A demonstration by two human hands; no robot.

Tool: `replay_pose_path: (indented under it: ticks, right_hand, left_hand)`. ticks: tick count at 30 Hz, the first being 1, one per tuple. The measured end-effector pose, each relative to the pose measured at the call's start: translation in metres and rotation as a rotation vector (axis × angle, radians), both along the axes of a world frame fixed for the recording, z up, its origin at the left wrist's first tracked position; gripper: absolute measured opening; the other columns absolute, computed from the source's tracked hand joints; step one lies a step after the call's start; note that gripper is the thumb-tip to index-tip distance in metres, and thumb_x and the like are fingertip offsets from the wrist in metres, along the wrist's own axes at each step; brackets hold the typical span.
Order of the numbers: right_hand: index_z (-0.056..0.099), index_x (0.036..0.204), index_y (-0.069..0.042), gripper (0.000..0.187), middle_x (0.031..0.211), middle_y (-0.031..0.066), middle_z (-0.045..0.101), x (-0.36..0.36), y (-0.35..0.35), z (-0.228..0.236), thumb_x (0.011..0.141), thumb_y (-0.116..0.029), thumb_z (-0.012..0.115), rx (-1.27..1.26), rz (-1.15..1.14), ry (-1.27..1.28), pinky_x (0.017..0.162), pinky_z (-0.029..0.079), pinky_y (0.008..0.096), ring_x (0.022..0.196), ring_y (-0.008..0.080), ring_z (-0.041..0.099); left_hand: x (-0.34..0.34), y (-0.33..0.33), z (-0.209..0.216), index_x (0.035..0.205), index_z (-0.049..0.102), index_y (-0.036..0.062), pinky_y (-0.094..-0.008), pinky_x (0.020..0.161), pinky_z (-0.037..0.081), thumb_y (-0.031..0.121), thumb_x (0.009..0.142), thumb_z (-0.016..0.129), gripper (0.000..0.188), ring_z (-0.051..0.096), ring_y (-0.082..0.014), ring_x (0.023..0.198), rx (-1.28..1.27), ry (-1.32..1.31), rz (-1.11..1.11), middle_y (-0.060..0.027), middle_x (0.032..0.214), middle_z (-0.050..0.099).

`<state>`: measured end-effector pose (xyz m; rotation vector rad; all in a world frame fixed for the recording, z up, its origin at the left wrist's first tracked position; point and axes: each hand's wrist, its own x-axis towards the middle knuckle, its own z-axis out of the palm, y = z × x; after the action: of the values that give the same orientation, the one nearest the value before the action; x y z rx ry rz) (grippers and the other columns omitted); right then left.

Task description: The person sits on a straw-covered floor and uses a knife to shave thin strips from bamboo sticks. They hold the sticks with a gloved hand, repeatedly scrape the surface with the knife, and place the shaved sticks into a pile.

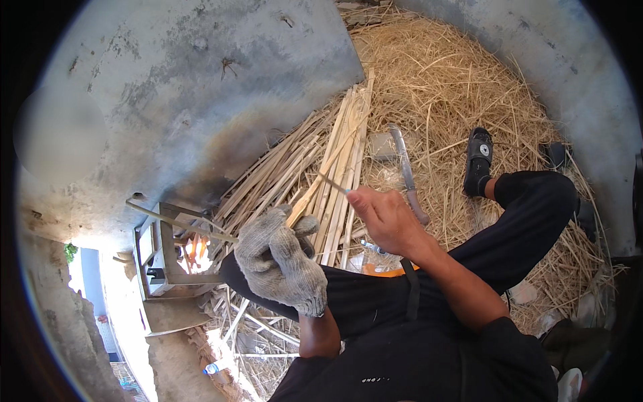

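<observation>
My left hand [278,258], in a grey knitted glove, is closed around a pale bamboo strip [307,202] above my left thigh. The strip slants up and away from the glove. A thin stick [181,222] juts out on the glove's left side; whether it is the same piece I cannot tell. My bare right hand [388,218] grips a small knife, its handle mostly hidden in the fist. The narrow dark knife blade [333,182] points up and left, meeting or crossing close to the strip.
Split bamboo strips [335,171] lie in a long bundle ahead. A machete [404,161] rests on straw and shavings [455,74] beside my sandalled foot [479,157]. Grey walls [187,80] rise at left and right. A metal frame [157,254] stands at left.
</observation>
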<state>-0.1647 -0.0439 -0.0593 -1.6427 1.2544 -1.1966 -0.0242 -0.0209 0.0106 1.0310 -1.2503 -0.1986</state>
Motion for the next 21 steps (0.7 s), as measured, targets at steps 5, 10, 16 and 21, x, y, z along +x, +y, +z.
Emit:
replay_pose_path:
  ticks: [5, 10, 16, 21]
  right_hand:
    - [0.057, 0.08, -0.002, 0.05, 0.051, 0.0191, 0.052, 0.02, -0.004, 0.026, 0.104, -0.042, 0.04, -0.039, 0.031, 0.043, 0.048, 0.044, 0.0488, 0.049, 0.0414, 0.057]
    - [0.056, 0.073, -0.001, 0.057, 0.05, 0.0175, 0.05, 0.023, -0.026, -0.002, 0.105, -0.044, 0.037, 0.039, -0.092, 0.153, 0.047, 0.045, 0.0478, 0.045, 0.0366, 0.051]
    - [0.054, 0.069, 0.002, 0.061, 0.049, 0.0152, 0.043, -0.023, -0.045, -0.057, 0.106, -0.042, 0.033, 0.308, -0.151, 0.215, 0.047, 0.039, 0.0417, 0.041, 0.0268, 0.042]
    - [0.058, 0.073, 0.003, 0.056, 0.057, 0.0226, 0.054, 0.003, -0.02, 0.022, 0.105, -0.037, 0.038, 0.12, 0.031, -0.119, 0.054, 0.045, 0.0483, 0.052, 0.0418, 0.056]
  left_hand:
    - [-0.007, -0.004, -0.004, 0.1, 0.06, -0.007, -0.0202, 0.042, 0.043, 0.012, 0.096, 0.058, 0.02, 0.059, -0.0134, 0.054, 0.004, 0.047, 0.148, -0.0163, 0.092, 0.065]
    - [-0.003, -0.006, -0.009, 0.099, 0.059, -0.0038, -0.0216, 0.055, 0.049, 0.021, 0.099, 0.056, 0.025, 0.061, -0.0126, 0.071, 0.025, -0.005, 0.039, -0.0121, 0.093, 0.064]
    - [-0.008, -0.01, -0.018, 0.1, 0.059, -0.0019, -0.0201, 0.059, 0.051, 0.029, 0.099, 0.057, 0.031, 0.062, -0.0127, 0.079, -0.108, -0.158, 0.078, -0.0107, 0.089, 0.063]
    - [-0.018, -0.015, 0.003, 0.099, 0.057, -0.0038, -0.026, 0.058, 0.052, 0.023, 0.099, 0.057, 0.027, 0.061, -0.0165, 0.069, -0.009, 0.014, 0.253, -0.0111, 0.09, 0.06]
